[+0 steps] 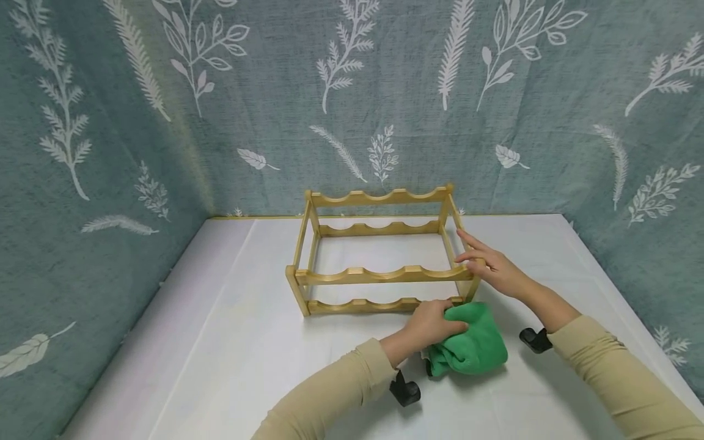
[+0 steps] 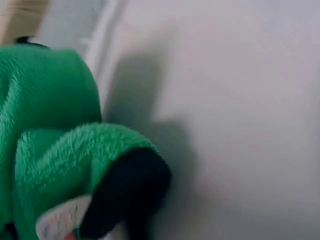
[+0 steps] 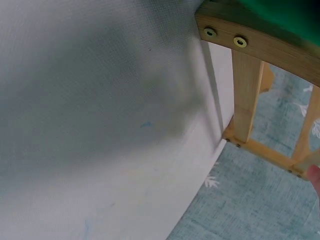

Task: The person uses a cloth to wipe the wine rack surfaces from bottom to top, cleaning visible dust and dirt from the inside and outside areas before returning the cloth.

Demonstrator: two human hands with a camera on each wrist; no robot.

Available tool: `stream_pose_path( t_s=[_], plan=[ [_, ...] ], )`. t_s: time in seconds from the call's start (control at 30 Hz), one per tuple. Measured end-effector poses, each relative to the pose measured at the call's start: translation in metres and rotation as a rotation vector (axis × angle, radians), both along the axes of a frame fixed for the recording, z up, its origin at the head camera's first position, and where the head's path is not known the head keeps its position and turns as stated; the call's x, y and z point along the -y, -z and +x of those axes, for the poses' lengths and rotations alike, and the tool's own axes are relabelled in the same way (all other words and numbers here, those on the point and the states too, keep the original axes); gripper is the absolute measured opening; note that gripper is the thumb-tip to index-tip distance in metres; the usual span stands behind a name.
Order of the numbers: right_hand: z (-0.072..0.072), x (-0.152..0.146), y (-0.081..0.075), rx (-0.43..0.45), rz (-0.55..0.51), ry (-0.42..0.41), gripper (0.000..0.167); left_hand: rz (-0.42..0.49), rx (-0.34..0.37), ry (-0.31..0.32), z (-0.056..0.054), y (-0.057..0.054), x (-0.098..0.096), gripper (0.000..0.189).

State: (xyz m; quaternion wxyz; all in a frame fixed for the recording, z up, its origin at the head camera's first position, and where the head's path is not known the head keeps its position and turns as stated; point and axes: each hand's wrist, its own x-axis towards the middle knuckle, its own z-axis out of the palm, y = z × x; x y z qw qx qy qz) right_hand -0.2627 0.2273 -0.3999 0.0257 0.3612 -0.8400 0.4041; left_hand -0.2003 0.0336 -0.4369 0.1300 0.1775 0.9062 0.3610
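Observation:
A light wooden rack with two tiers of scalloped rails stands at the back middle of the table. In front of its near right corner, my left hand grips a bunched green cloth. The left wrist view shows the fuzzy green cloth with a black part and a white label. My right hand rests at the rack's right end, fingers mostly straight along the upper side. In the right wrist view the rack's end frame shows bolt heads, and one fingertip is at the edge.
The white-covered table runs out to both sides of the rack. Behind and beside it hangs a teal fabric with white leaf prints. Black wrist mounts project below the sleeves.

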Motion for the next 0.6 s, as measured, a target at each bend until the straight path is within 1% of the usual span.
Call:
stream_pose_path(
  t_s=[0.03, 0.13, 0.2, 0.23, 0.27, 0.3, 0.37, 0.43, 0.47, 0.5, 0.53, 0.57, 0.6],
  plan=[
    [0.000, 0.000, 0.000, -0.004, -0.002, -0.002, 0.022, -0.038, 0.001, -0.034, 0.001, 0.001, -0.001, 0.031],
    [0.000, 0.000, 0.000, -0.009, 0.000, 0.001, 0.022, -0.202, -0.001, -0.130, 0.005, 0.001, 0.002, 0.034],
    [0.001, 0.000, -0.001, -0.009, 0.001, 0.005, 0.022, -0.319, -0.013, -0.157, 0.009, -0.001, 0.005, 0.038],
    [0.001, 0.000, -0.002, -0.009, 0.002, 0.007, 0.022, -0.368, -0.044, -0.150, 0.011, -0.003, 0.007, 0.041],
    [0.001, 0.000, -0.002, -0.005, 0.003, 0.010, 0.022, -0.418, -0.090, -0.134, 0.013, -0.005, 0.009, 0.043],
    [0.001, 0.000, -0.003, -0.002, 0.003, 0.011, 0.022, -0.455, -0.152, -0.113, 0.015, -0.008, 0.011, 0.044],
    [0.001, 0.001, -0.003, 0.000, 0.006, 0.010, 0.023, -0.519, -0.329, -0.045, 0.021, -0.012, 0.015, 0.044],
    [0.001, 0.002, -0.003, 0.000, 0.013, 0.008, 0.023, -0.559, -0.526, 0.047, 0.027, -0.016, 0.018, 0.043],
    [0.000, 0.002, -0.002, 0.001, 0.016, 0.008, 0.023, -0.571, -0.600, 0.091, 0.030, -0.017, 0.019, 0.044],
    [0.000, 0.002, -0.002, -0.003, 0.017, 0.009, 0.023, -0.580, -0.649, 0.133, 0.033, -0.018, 0.020, 0.047],
    [0.000, 0.002, -0.001, -0.005, 0.016, 0.010, 0.023, -0.589, -0.674, 0.173, 0.035, -0.018, 0.021, 0.051],
    [0.000, 0.002, -0.001, -0.007, 0.016, 0.012, 0.023, -0.593, -0.671, 0.205, 0.037, -0.017, 0.020, 0.056],
    [0.000, 0.002, -0.001, -0.007, 0.016, 0.014, 0.023, -0.595, -0.646, 0.226, 0.039, -0.016, 0.019, 0.061]
  ],
)
